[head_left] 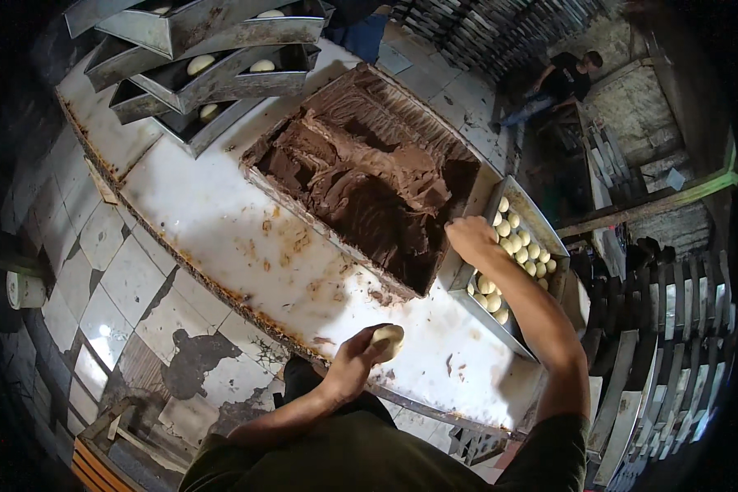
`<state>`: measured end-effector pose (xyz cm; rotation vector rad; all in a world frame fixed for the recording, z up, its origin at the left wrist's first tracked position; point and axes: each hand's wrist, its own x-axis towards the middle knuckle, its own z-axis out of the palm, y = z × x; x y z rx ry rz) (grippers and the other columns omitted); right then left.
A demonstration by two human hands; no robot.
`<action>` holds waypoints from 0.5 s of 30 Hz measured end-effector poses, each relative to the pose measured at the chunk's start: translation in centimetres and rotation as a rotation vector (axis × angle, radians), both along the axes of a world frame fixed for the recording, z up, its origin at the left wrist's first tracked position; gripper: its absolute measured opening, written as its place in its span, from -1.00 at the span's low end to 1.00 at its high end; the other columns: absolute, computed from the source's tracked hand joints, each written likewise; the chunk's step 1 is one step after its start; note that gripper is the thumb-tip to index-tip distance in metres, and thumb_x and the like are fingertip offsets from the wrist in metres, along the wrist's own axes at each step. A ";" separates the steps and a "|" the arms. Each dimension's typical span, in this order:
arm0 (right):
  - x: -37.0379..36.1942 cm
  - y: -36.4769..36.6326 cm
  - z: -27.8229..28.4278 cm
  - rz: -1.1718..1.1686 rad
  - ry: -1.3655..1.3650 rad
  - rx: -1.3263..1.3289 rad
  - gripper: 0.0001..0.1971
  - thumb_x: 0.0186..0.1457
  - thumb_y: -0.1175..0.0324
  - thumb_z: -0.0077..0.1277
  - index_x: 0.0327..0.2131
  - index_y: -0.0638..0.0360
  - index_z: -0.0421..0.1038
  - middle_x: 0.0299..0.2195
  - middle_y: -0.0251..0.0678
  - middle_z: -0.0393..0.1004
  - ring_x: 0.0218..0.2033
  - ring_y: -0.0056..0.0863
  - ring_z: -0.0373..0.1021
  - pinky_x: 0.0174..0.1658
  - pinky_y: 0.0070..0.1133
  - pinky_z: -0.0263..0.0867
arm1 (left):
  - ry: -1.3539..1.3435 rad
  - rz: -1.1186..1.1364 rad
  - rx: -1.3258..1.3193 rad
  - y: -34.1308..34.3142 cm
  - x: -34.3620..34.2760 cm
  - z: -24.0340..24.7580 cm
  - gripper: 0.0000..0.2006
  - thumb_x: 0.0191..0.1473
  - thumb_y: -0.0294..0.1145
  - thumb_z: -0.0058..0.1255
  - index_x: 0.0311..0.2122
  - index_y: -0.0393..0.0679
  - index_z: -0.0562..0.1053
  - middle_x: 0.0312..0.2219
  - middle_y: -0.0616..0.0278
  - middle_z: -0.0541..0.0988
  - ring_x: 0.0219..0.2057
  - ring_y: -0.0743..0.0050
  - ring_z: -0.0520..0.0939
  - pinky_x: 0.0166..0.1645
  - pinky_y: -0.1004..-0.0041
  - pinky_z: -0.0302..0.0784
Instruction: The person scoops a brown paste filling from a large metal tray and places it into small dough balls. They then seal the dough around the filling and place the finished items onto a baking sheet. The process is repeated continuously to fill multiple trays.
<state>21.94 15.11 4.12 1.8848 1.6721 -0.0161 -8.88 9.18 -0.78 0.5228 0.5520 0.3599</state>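
Close to my body, above the table's near edge, my left hand (351, 367) is closed around a pale, flattened piece of dough (388, 341). My right hand (471, 238) reaches forward to the right end of a large box of brown chocolate-like paste (402, 176). Its fingers are curled closed, and whatever they hold, if anything, is hidden. The paste is smeared up the box walls and heaped in the middle, with a scooped hollow toward the near right. Under my right forearm stands a metal tray (541, 211) with many pale dough balls (522, 243).
Metal pans (221, 70), some with dough balls inside, are stacked crosswise at the table's far left. The white table top (213, 205) has brown stains and a curved, crusted edge. More pans (672, 385) stand stacked at right. A person (562, 86) sits farther back.
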 end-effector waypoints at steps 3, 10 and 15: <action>1.8 -3.6 2.8 -0.071 0.404 0.208 -0.84 0.03 0.36 -0.11 -0.41 0.23 0.43 -0.52 -0.08 0.46 -0.42 -0.08 0.40 -0.33 -0.39 0.33 | 0.037 0.002 -0.161 0.7 0.6 0.4 -0.65 0.11 -0.38 -0.12 -0.02 -0.35 0.31 -0.16 0.14 0.45 -0.13 0.47 0.45 -0.04 0.48 0.35; -6.3 -12.8 4.9 -0.432 0.977 0.639 -0.87 0.08 0.42 -0.04 -0.30 0.18 0.46 -0.50 -0.30 0.47 -0.51 -0.55 0.37 -0.42 -0.60 0.29 | -0.116 0.040 -0.429 5.2 3.5 -0.3 -0.68 0.16 -0.39 -0.37 -0.03 -0.30 0.27 -0.14 0.05 0.45 -0.09 0.36 0.47 -0.04 0.45 0.44; -11.4 -14.6 -3.9 -0.168 0.978 1.071 -0.82 -0.05 0.63 0.04 -0.31 0.21 0.43 -0.49 -0.20 0.39 -0.49 -0.38 0.34 -0.40 -0.58 0.30 | -0.332 -0.013 -0.440 7.4 4.4 4.6 -0.61 0.19 -0.35 -0.49 -0.07 -0.46 0.27 -0.16 -0.09 0.44 -0.06 0.15 0.45 0.10 0.23 0.35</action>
